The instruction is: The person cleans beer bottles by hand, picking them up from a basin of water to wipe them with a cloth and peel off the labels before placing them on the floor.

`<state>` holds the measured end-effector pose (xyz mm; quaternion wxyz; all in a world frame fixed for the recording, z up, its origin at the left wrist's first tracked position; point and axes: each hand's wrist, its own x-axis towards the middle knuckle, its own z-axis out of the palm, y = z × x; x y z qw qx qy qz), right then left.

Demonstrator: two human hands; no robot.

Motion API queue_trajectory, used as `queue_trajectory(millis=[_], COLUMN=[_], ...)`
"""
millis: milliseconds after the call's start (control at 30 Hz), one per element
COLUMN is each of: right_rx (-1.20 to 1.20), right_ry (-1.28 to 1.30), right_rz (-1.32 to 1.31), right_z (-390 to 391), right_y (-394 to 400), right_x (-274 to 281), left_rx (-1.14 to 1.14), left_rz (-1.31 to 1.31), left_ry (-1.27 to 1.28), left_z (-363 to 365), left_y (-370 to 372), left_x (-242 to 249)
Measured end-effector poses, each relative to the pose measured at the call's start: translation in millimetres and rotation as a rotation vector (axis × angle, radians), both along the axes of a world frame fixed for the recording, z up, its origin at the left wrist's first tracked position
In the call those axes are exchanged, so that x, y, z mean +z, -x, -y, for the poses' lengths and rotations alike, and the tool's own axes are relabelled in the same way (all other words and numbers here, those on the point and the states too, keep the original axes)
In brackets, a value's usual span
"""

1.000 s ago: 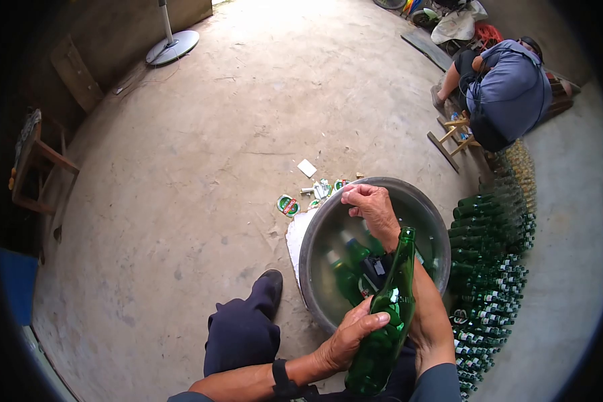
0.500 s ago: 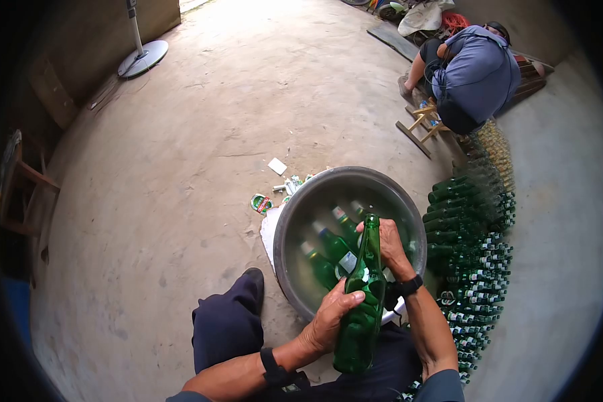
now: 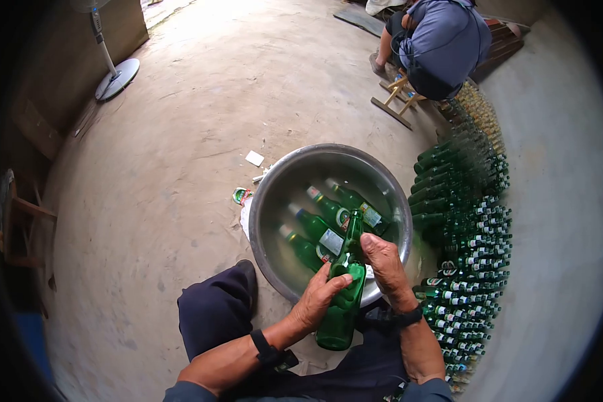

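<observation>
A green glass beer bottle [image 3: 340,316] leans over the near edge of a large metal basin [image 3: 263,269], its neck pointing away from me. My left hand [image 3: 315,298] is closed around the bottle's body, thumb on top. At the neck and shoulder, my right hand [image 3: 386,268] is curled against the glass, thumb up; some of its fingers are hidden. No label shows on the visible side of this bottle. Several labelled green bottles [image 3: 329,238] lie in cloudy water inside the basin, side by side.
Many green bottles [image 3: 472,258] lie stacked along the wall on the right. A person [image 3: 442,47] sits on a wooden stool [image 3: 396,100] at the back right. A fan [image 3: 117,79] stands far left, a wooden chair [image 3: 30,208] nearer. Label scraps [image 3: 242,195] lie beside the basin.
The view has shifted, so the basin and the seated person appear farther up and left. My right hand has slid from behind the bottle's neck down toward its shoulder, its thumb now showing.
</observation>
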<state>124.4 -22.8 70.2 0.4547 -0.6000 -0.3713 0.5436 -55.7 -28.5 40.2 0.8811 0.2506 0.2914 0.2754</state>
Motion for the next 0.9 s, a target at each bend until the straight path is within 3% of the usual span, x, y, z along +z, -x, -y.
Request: queue_trajectory(millis=[267, 400, 667, 767, 900], right_rx=[-0.025, -0.072, -0.026, -0.129, -0.208], right_ry=[0.022, 0.007, -0.071, -0.098, -0.105], right_rz=[-0.110, -0.069, -0.205, -0.343, -0.461], right_z=[17, 25, 32, 31, 28], right_y=[-14, -23, -20, -13, -10], right_x=[-15, -22, -8, -11, -12], left_rx=[-0.075, -0.097, -0.119, -0.108, -0.135], left_rz=[-0.207, -0.088, -0.097, -0.094, 0.148], left_ry=[-0.155, -0.003, -0.096, -0.152, 0.055], left_z=[6, 7, 7, 9, 12], left_y=[-13, -20, -23, -25, -23], left_x=[1, 12, 10, 6, 1])
